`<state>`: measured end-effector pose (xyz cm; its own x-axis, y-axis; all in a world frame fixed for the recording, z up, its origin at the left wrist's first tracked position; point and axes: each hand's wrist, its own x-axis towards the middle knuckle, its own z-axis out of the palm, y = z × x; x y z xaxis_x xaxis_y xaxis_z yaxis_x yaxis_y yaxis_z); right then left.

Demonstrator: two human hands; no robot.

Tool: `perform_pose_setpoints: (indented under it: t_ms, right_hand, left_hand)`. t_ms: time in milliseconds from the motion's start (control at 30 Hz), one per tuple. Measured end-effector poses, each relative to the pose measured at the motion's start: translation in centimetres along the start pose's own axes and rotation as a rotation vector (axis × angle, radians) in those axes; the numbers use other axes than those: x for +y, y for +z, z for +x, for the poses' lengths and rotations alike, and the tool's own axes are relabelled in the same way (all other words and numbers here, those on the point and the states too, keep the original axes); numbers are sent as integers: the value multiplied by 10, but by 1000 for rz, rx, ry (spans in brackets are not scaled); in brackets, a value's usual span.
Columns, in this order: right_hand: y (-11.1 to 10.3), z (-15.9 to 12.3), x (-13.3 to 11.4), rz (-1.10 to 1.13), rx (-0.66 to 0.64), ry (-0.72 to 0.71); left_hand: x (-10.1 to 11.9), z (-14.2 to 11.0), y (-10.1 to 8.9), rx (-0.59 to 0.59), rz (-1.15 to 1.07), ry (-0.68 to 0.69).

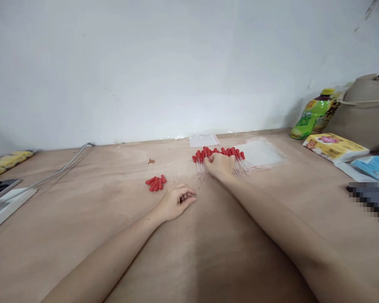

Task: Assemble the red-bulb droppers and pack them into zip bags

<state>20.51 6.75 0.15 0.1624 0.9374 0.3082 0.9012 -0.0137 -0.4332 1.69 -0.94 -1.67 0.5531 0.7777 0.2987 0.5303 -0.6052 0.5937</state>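
A row of glass droppers (244,165) with red rubber bulbs lies on the table, bulbs toward the wall. My right hand (220,165) reaches over the middle of this row, fingers curled and closed on a dropper; its own knuckles hide the fingertips and much of the grip. Nearer to me, my left hand (178,202) rests on its side with loosely bent fingers, a gap between them and the thumb, and nothing visible inside. Just beyond it sits a small pile of loose red bulbs (156,183). Several thin clear glass tubes (171,172) lie beside that pile.
Clear plastic bags (261,152) lie behind the droppers, with a smaller bag (204,140) by the wall. At right stand a green bottle (310,115), a yellow box (336,146) and a beige bag (363,111). A grey cable (65,167) crosses the left side.
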Motion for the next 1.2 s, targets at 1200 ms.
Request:
perform_pose_setpoints:
  t_ms: [1200]
  right_hand:
    - [21,-28,-68,-122,-329,-193]
  left_hand:
    - [-66,28,-25,197,377,-253]
